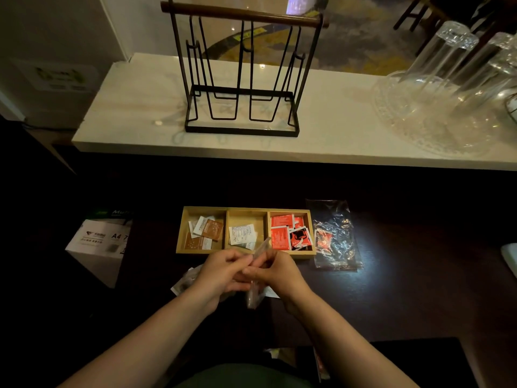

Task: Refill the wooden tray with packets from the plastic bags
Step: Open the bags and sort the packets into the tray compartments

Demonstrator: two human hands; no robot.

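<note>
The wooden tray (227, 212) lies on the dark table with three compartments. Brown and white packets (208, 230) fill the left one, white packets (242, 233) the middle, red packets (289, 232) the right. Just in front of the tray, my left hand (221, 271) and my right hand (275, 271) meet and both grip a small clear plastic bag (255, 296), whose top edge sticks up between my fingers. Another crumpled bag (186, 280) shows partly under my left hand. A clear plastic bag (334, 236) holding a red packet lies right of the tray.
A white marble shelf (140, 107) behind carries a black wire rack (240, 77) and upturned glasses on a glass dish (447, 79). A white A4 paper box (100, 242) stands left of the table. A pale object (510, 256) sits at the right edge.
</note>
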